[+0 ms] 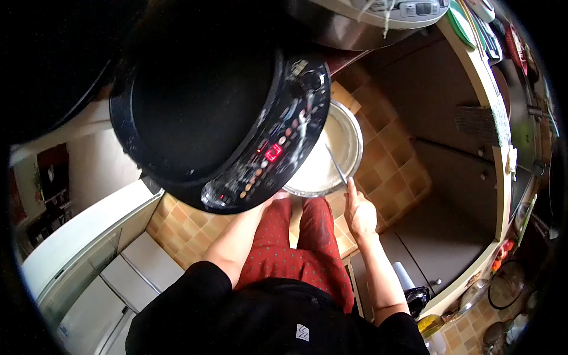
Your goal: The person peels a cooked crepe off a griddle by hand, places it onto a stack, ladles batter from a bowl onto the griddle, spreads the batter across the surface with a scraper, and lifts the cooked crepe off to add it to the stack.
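A metal bowl (358,139) holds a pale, creamy liquid (319,165) and sits partly behind a black electric griddle. My right hand (360,211) is closed around the handle of a thin metal utensil (336,164), whose far end reaches into the liquid, so its kind does not show. My left forearm (239,231) runs up under the griddle's near edge. The griddle and the bowl's side hide the fingers of my left hand, close to the bowl. The black griddle (195,106) shows red lit digits and whitish smears on its control panel (273,152).
A rice cooker (378,26) stands at the top. Dark cabinets (449,165) and a cluttered counter (500,112) lie to the right. At the lower left are white drawers (142,266). Brown floor tiles (393,160) show around the bowl.
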A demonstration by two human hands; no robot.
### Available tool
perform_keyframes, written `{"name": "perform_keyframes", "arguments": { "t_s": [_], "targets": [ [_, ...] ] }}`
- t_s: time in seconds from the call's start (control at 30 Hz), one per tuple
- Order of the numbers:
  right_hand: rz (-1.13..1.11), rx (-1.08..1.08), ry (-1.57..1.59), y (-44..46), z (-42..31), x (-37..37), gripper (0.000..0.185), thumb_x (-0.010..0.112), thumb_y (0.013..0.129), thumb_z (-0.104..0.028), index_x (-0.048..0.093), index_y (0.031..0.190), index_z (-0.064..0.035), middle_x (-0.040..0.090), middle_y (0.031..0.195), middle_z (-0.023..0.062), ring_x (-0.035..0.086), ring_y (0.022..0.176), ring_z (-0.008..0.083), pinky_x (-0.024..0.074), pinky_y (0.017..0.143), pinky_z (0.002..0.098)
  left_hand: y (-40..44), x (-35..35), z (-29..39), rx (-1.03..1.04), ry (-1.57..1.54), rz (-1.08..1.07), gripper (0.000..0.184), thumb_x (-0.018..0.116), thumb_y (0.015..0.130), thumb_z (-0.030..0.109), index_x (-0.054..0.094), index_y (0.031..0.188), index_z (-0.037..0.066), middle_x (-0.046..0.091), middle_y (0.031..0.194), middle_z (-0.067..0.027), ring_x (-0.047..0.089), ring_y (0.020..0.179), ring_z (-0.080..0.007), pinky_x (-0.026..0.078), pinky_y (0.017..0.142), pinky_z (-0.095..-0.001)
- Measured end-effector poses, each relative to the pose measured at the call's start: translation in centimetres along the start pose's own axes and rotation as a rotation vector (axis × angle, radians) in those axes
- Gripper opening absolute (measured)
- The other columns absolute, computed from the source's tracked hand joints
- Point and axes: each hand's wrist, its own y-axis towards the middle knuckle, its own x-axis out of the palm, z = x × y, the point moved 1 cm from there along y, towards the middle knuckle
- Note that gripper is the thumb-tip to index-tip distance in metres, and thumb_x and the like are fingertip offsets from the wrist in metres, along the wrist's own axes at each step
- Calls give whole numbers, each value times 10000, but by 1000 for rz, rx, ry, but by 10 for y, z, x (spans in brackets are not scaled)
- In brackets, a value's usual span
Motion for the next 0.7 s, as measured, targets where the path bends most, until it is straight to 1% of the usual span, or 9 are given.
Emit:
{"name": "perform_keyframes", "arguments": {
  "t_s": [0.07, 0.1, 0.17, 0.23, 0.33, 0.43, 0.57, 0.6, 0.7],
  "targets": [
    [18, 2, -66, -11, -13, 2, 472, 525, 1009, -220, 464, 1439, -34, 672, 801, 208, 670, 647, 352, 535, 574, 464, -51, 7, -3, 74, -126, 64, 315, 596, 863, 120, 606, 1162, 20, 660, 1047, -86, 667, 948, -209, 609, 772, -414],
    [26, -23, -85, -15, -21, 7, 463, 524, 1011, -225, 479, 1427, -27, 671, 788, 203, 668, 630, 340, 536, 566, 453, -73, 7, -2, 39, -14, 117, 314, 596, 863, 117, 606, 1159, 14, 659, 1043, -81, 668, 953, -208, 611, 778, -411],
    [67, -132, -52, -34, -41, 19, 431, 537, 1007, -232, 536, 1375, -8, 667, 748, 197, 664, 618, 345, 531, 567, 457, -108, -7, -6, 0, -76, 6, 316, 607, 862, 121, 608, 1159, 13, 668, 1051, -89, 676, 932, -206, 611, 794, -413],
    [-52, -187, -50, -64, -53, 16, 423, 548, 1000, -238, 548, 1369, -29, 670, 754, 197, 667, 632, 350, 531, 579, 458, -139, -26, -16, 13, -139, 31, 328, 658, 800, 144, 646, 1099, 10, 689, 985, -95, 688, 860, -217, 596, 706, -375],
    [-108, -240, -85, -104, -66, -18, 458, 536, 992, -259, 531, 1414, -80, 684, 768, 189, 674, 627, 332, 546, 605, 454, -197, -59, -22, 27, -110, 131, 309, 645, 796, 128, 650, 1070, -17, 688, 977, -119, 690, 879, -222, 595, 709, -388],
    [-73, -277, -98, -128, -89, -5, 403, 522, 988, -218, 589, 1344, -43, 679, 745, 201, 672, 641, 359, 546, 619, 473, -250, -98, -39, 13, -122, 224, 336, 645, 795, 130, 635, 1091, -30, 682, 964, -129, 690, 850, -232, 593, 697, -398],
    [-172, -533, 28, -142, -134, 10, 412, 537, 950, -184, 549, 1332, -32, 680, 768, 241, 676, 701, 408, 540, 664, 513, -287, -161, -92, 64, -259, 258, 317, 655, 786, 135, 642, 1062, -18, 670, 897, -111, 676, 773, -228, 592, 658, -409],
    [-233, -559, 35, -144, -147, -8, 414, 541, 949, -185, 540, 1334, -35, 679, 764, 240, 676, 705, 410, 539, 665, 516, -331, -150, -64, 114, -305, 343, 290, 663, 774, 141, 658, 1027, -1, 666, 876, -97, 671, 769, -223, 591, 643, -406],
    [-216, -638, -80, -157, -191, -63, 385, 547, 966, -201, 531, 1320, -50, 672, 730, 219, 675, 673, 399, 527, 609, 512, -368, -182, -79, 116, -360, 326, 453, 655, 799, 128, 587, 1226, -7, 668, 1138, -120, 669, 967, -247, 602, 751, -395]
  ]
}}
